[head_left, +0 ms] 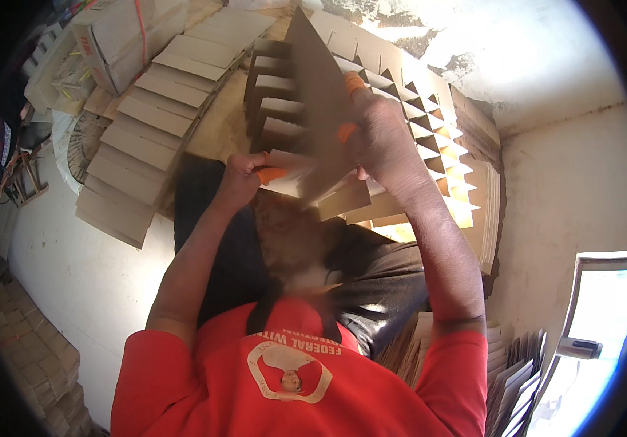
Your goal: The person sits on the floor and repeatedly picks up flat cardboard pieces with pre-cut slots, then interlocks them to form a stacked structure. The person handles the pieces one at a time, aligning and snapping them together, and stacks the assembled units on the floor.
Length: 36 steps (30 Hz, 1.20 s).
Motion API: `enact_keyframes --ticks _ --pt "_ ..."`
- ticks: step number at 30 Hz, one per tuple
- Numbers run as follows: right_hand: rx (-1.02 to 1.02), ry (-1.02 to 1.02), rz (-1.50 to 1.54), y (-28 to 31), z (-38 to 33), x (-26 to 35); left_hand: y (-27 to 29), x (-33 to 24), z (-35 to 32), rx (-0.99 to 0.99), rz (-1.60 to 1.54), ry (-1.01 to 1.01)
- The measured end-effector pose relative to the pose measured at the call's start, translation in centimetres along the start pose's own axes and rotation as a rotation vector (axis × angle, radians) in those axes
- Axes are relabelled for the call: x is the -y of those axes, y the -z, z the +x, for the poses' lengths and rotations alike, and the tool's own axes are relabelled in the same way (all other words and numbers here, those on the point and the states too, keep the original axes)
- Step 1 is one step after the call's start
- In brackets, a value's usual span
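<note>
My right hand (pixel 386 138), with orange covers on some fingers, grips a long brown cardboard strip (pixel 317 87) that stands upright and is blurred by motion. Lower and to the left, my left hand (pixel 240 182) is closed, its orange-covered fingertips pinching the edge of a pale cardboard piece (pixel 288 162). Around and beyond my right hand spreads a cardboard divider grid (pixel 426 120) of crossed, slotted strips. More cardboard strips (pixel 277 87) stand in a row behind the upright one. Part of the grid is hidden by my right hand and forearm.
A long overlapping row of cardboard sheets (pixel 142 138) lies on the left. A cardboard box (pixel 113 47) sits at the far left. Stacked cardboard (pixel 33 349) fills the lower left, and more pieces (pixel 510 379) stand at the lower right near a bright doorway. A wall (pixel 546 160) rises on the right.
</note>
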State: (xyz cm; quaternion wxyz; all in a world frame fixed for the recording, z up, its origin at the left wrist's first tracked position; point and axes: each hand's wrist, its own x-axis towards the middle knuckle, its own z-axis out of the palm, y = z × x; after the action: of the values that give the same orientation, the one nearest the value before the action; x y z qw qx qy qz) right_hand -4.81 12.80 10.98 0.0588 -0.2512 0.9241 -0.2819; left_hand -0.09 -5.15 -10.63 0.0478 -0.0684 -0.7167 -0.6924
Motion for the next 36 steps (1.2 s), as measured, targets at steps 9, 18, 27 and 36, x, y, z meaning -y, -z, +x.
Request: enact_keyframes --ticks 9,18,27,36 --pt "0.025 -0.037 -0.097 -2.2 -0.5 0.3 -0.3 0.4 0.3 -0.024 0.021 -0.022" --pt "-0.072 0.031 -0.212 -2.9 -0.2 -0.5 -0.1 0.3 0.1 -0.008 0.0 -0.05" --pt "-0.011 -0.04 -0.035 -2.1 -0.2 -0.1 0.3 0.5 0.1 0.004 0.07 -0.088" --pt "-0.156 0.147 -0.036 -2.8 -2.3 0.1 1.9 -2.3 1.0 -0.237 -0.196 0.097"
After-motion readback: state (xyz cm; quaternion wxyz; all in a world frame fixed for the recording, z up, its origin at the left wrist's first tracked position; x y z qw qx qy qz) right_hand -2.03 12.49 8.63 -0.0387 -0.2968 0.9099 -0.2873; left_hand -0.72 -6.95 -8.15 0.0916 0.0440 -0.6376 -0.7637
